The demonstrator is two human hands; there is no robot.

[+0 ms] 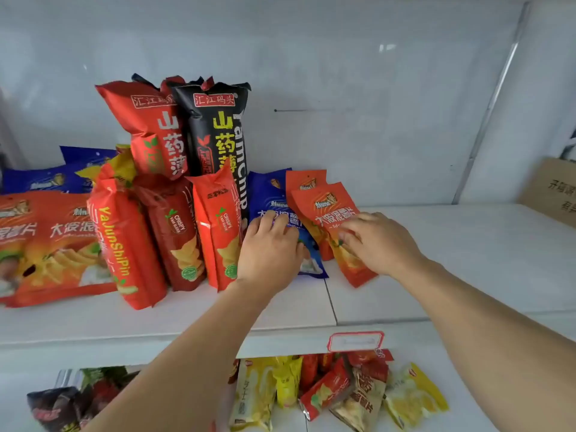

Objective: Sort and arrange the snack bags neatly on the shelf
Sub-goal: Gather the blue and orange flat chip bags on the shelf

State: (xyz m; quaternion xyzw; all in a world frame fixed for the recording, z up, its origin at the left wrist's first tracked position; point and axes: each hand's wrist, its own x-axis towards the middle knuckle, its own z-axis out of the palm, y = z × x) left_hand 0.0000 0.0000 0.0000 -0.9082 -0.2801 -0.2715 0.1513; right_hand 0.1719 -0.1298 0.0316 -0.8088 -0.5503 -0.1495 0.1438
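Note:
On the white shelf [436, 254], my left hand [269, 249] rests with curled fingers on a small blue snack bag [265, 194] that leans against the tall bags. My right hand [378, 241] lies on a small orange snack bag [324, 204], fingers spread over its front; a second orange bag [304, 180] stands right behind it. To the left stand narrow red yam-chip bags [218, 226], a tall black bag [218, 132] and a tall red bag [149, 126].
Large orange chip bags [46, 244] and blue bags [40, 179] fill the shelf's left end. A cardboard box [554, 191] sits at the far right. A red-framed price tag [355, 341] hangs on the shelf edge. Mixed yellow and red bags [343, 391] lie on the lower shelf.

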